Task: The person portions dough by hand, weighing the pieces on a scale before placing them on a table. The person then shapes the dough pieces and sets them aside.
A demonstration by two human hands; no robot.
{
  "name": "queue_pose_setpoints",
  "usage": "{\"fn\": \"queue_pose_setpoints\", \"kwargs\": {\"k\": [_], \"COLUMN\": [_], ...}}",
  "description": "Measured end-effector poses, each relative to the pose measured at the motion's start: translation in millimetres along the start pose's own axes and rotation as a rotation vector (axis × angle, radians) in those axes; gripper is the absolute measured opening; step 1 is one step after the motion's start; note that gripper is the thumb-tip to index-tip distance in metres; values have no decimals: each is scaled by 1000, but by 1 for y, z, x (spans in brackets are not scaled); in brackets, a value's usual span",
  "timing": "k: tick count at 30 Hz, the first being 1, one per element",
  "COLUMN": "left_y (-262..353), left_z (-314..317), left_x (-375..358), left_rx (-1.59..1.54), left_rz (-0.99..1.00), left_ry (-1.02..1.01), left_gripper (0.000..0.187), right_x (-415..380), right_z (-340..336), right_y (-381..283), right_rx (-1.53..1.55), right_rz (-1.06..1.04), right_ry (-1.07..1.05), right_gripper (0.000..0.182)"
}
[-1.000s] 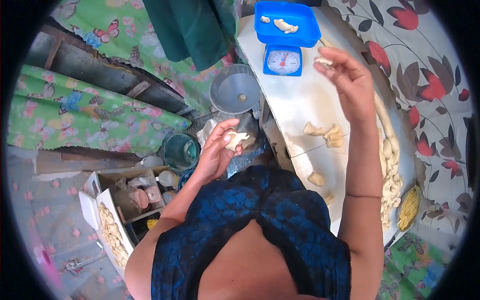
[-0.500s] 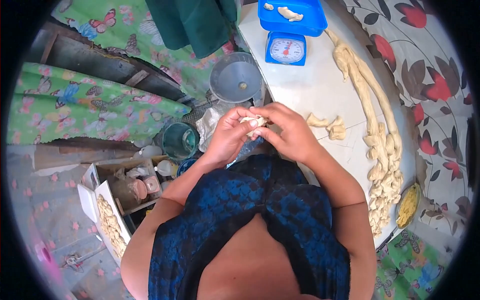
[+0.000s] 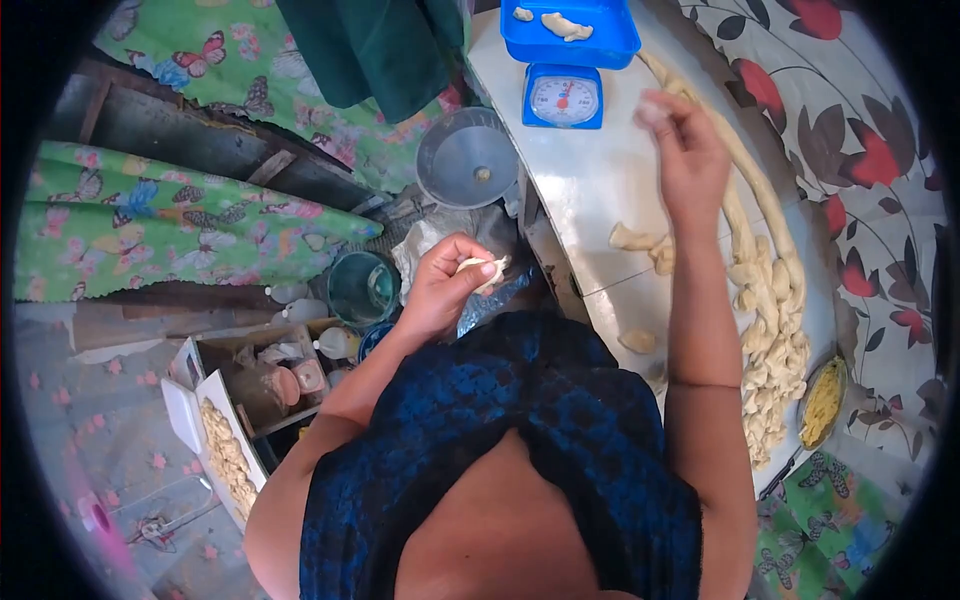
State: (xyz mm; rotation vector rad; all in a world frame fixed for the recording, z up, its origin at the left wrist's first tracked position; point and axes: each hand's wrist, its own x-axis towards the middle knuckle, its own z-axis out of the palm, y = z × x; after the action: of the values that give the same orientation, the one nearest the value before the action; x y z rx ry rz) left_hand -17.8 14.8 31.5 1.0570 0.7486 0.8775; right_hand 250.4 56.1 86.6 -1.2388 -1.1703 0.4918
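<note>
My left hand [image 3: 452, 283] is closed around a small piece of dough [image 3: 482, 270], its thumb pressed on top. My right hand [image 3: 690, 155] is over the table, to the right of the blue kitchen scale [image 3: 562, 97]. Its fingers are stretched out and slightly apart, blurred at the tips, with no dough visible in them. Two pieces of dough lie in the blue scale tray [image 3: 620, 45]. Long dough ropes [image 3: 755, 185] pass behind my right hand. Short dough lumps [image 3: 630, 238] rest beside my right forearm, and a rounder dough piece [image 3: 637, 342] lies nearer to me.
A heap of dough pieces [image 3: 770, 390] lies along the table's right side, near a bowl of yellow crumbly food [image 3: 823, 402]. Left of the table stand a grey basin [image 3: 440, 165] and a green bucket [image 3: 362, 290]. More dough pieces lie on a white board [image 3: 250, 465] at lower left.
My right hand has let go of the dough piece and moved up and right towards the scale. My left hand keeps the dough. The rounder dough piece near me has come into view.
</note>
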Motion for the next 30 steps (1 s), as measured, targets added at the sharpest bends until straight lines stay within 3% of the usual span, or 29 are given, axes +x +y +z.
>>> {"fn": "queue_pose_setpoints", "kwargs": {"k": [1,4,6,7,14,16,17,21,23,24,26,30], "left_y": [-5,-4,0,0,2,2,1,-4,-2,0,1,2], "left_z": [-5,-2,-1,-3,-6,-6,-7,-13,-13,-12,-12,-13], "left_x": [-1,-5,-3,-2,1,0,0,-3,-4,-4,-4,-3], "left_rx": [-68,-164,-192,-188,-120,-116,-118,-147,-144,-141,-144,-140], "left_rz": [-41,-91,-88,-88,-94,-103,-103,-112,-113,-112,-108,-111], "left_ry": [20,95,147,114,58,85,87,79,90,99,101,110], "left_gripper": [10,19,23,27,26,24,24,23,23,22,22,21], "right_x": [19,55,74,87,159,165,170,180,178,180,190,193], "right_z": [-11,-26,-19,-21,22,36,37,50,55,54,52,52], "right_y": [4,-17,-31,-27,-3,-1,-1,11,12,13,18,23], "right_rx": [-49,-230,194,126,-162,-526,-452,-517,-482,-482,-525,-616], "right_rz": [-264,-348,-215,-158,-179,-473,-293,-306,-357,-357,-247,-173], "right_ry": [37,58,-18,-27,-240,-151,-262,-289,-95,-97,-289,-353], "right_gripper": [17,21,27,17,19,22,22,19,16,16,16,16]}}
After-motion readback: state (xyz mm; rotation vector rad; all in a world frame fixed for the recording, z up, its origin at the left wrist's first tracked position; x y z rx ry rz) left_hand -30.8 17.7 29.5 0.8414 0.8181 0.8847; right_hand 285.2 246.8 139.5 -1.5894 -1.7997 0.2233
